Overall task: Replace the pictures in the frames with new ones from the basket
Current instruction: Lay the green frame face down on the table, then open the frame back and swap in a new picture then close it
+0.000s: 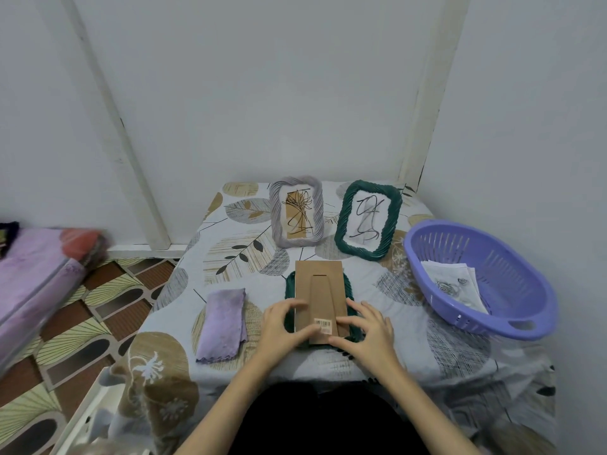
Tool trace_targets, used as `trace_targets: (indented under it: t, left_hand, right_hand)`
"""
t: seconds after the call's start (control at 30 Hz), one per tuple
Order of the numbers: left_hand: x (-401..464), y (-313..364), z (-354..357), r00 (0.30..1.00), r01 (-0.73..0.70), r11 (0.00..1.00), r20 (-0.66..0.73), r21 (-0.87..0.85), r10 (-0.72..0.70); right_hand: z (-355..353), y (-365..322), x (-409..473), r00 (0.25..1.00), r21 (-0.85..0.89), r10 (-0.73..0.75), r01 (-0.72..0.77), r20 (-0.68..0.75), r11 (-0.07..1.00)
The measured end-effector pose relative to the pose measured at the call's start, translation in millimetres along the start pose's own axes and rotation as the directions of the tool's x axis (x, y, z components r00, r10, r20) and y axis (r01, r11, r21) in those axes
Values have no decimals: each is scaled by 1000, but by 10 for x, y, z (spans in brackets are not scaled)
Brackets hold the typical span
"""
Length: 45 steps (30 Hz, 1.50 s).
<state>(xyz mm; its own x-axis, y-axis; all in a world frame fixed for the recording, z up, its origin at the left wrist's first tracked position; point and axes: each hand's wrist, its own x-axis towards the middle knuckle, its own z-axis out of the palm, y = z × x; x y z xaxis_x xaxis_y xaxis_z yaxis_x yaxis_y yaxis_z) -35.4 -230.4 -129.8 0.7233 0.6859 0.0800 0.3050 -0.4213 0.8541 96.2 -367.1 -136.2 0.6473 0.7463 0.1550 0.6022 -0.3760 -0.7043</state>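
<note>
Both hands rest on the brown backing board (pixel 320 298) of a dark green frame (pixel 348 292) lying face down at the near middle of the table (pixel 410 349); the left hand (pixel 285 326) has its fingers loosely curled on the board's left edge and lower part, thumb near the barcode sticker (pixel 323 324), while the right hand (pixel 368 330) lays spread fingers across the lower right corner, pressing rather than pinching; whether any fingertip is hooked under the board I cannot tell. The board looks like thin, stiff fibreboard with a fold-out stand cut into it, light and likely to flex, so it is best lifted by its edges; the rope-patterned frame beneath probably holds a pane, which I judge fragile. Further back two frames lean upright, well apart from the hands: a grey frame (pixel 296 211) and a green frame (pixel 368 220), each showing a line drawing. The purple basket (pixel 512 310) at the right holds paper prints (pixel 455 284), thin and easily creased; a lilac cloth (pixel 223 325) lies to the left.
</note>
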Motion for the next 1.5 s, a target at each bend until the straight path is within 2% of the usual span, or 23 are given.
trace_targets:
  t: [0.1, 0.17, 0.27, 0.33, 0.4, 0.43, 0.5, 0.67, 0.9, 1.0, 1.07, 1.13, 1.2, 1.27, 1.37, 1.43, 1.5]
  left_hand:
    - [109, 92, -21, 988, 72, 968, -114, -240, -101]
    - [187, 127, -48, 979, 94, 954, -145, -286, -140]
    - [246, 160, -120, 970, 106, 939, -173, -326, -169]
    - [269, 168, -240, 964, 118, 914, -177, -389, -199]
    - [316, 129, -432, 952, 129, 911, -209, -393, -225]
    - [340, 89, -542, 945, 148, 918, -222, -367, -241]
    - [389, -25, -722, 927, 224, 929, -229, -294, -296]
    - [385, -126, -762, 915, 347, 928, -167, -133, -367]
    - [294, -161, -714, 902, 384, 923, -205, -19, -380]
    - [286, -231, -737, 900, 403, 911, -219, 87, -377]
    - [255, -242, -715, 924, 363, 895, -227, 261, -308]
    - [231, -195, -665, 954, 273, 850, -239, 450, -181]
    - [251, -127, -564, 970, 178, 819, -239, 545, -52]
    - [302, -38, -415, 984, 73, 827, -173, 557, 30]
    - [333, 62, -159, 999, -44, 812, 22, 582, 39]
    - [329, 63, -58, 998, -56, 794, 47, 606, 35]
    - [318, 45, -23, 999, -42, 798, 13, 601, 43]
  right_hand:
    - [2, 22, -6, 1000, 12, -8, 8, -7, 1000]
    - [-2, 39, -5, 1000, 39, -5, 6, -24, 999]
    - [-22, 87, 50, 987, 119, 30, -11, -159, 993]
    - [-76, 93, 128, 979, 37, 87, -82, -184, 996]
    - [-102, 78, 204, 979, -173, 172, -189, -107, 967]
    - [-97, 57, 237, 977, -256, 202, -213, -68, 943]
    - [-82, -13, 283, 973, -319, 223, -227, -49, 920]
    - [-146, -20, 318, 957, -358, 254, -287, -137, 889]
    - [-196, 113, 282, 944, -311, 293, -328, -154, 892]
    - [-155, 84, 247, 946, -262, 295, -321, -134, 910]
    - [-144, 58, 232, 946, -252, 297, -321, -127, 913]
    - [-156, 25, 228, 945, -246, 296, -323, -142, 914]
    - [-170, -13, 243, 945, -261, 277, -315, -171, 913]
    - [-180, -61, 264, 949, -317, 273, -310, -158, 896]
    - [-169, -116, 293, 950, -401, 296, -312, -104, 861]
    - [-149, -132, 314, 945, -391, 312, -327, -103, 861]
    - [-129, -140, 342, 932, -329, 342, -362, -120, 872]
